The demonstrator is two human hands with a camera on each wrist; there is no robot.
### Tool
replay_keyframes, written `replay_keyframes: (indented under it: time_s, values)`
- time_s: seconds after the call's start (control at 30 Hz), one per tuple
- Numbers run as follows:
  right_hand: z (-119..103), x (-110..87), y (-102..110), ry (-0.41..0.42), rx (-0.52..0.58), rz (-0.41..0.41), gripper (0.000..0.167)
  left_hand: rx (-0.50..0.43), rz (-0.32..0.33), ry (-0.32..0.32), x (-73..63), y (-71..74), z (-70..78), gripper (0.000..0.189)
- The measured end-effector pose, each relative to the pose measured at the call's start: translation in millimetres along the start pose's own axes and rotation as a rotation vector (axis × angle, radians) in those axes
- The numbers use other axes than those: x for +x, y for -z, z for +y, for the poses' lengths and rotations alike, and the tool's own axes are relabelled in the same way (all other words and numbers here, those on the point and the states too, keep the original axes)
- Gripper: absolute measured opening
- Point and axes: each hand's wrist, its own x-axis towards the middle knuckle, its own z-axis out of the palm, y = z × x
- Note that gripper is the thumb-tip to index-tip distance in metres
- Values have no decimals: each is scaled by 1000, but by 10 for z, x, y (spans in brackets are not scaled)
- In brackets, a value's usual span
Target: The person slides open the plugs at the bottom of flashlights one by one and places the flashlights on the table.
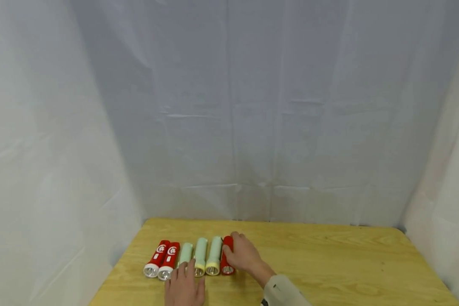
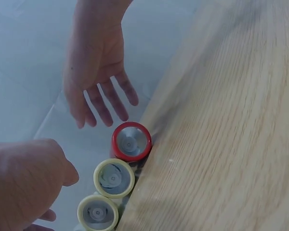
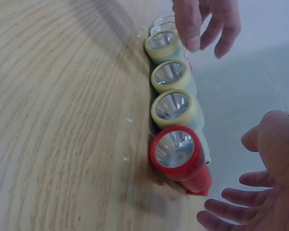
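A row of flashlights lies side by side on the wooden table, lenses toward me. At its right end is an all-red flashlight (image 1: 227,262); beside it are three pale green flashlights (image 1: 214,250) with yellow rims. Two red flashlights with white heads (image 1: 170,256) make up the left end. My right hand (image 1: 245,256) is beside the all-red flashlight; in the right wrist view its fingers are spread and apart from it. My left hand (image 1: 184,285) hovers in front of the green flashlights, partly hiding the leftmost one, its fingers loosely extended and holding nothing.
The wooden table (image 1: 329,263) stretches away to the right of the row. White sheeting hangs behind it (image 1: 271,127) and along both sides, close to the table's edges.
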Motion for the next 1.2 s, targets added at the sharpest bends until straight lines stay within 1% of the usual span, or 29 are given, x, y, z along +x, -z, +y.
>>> replay_keyframes:
  time_s: [0.07,0.17,0.3,0.37,0.47,0.63,0.77,0.97,1.2]
  values:
    - [11,14,-20,-19,-1,8,51,-1,-16,9,1,5,-5,54]
    - [53,53,-71,-56,33,11,47,-6,-60,37,8,32,-9,53]
    - [126,111,-148,-101,90,9,42,-9,-93,40,19,53,-39,53]
    - [149,127,-176,-125,111,4,42,-11,-88,35,18,50,-69,52]
    - [186,141,-223,-159,124,-1,44,-18,-106,49,16,43,-107,51]
    - [220,173,-279,-219,127,10,43,-22,-117,49,8,40,-167,52]
    - [200,176,-284,-259,153,2,35,-24,-112,46,-5,52,-217,50]
    - [151,145,-268,-312,202,-1,22,-28,-134,42,-15,58,-237,49]
    - [132,135,-287,-341,227,34,18,-33,-127,43,-43,55,-238,49]
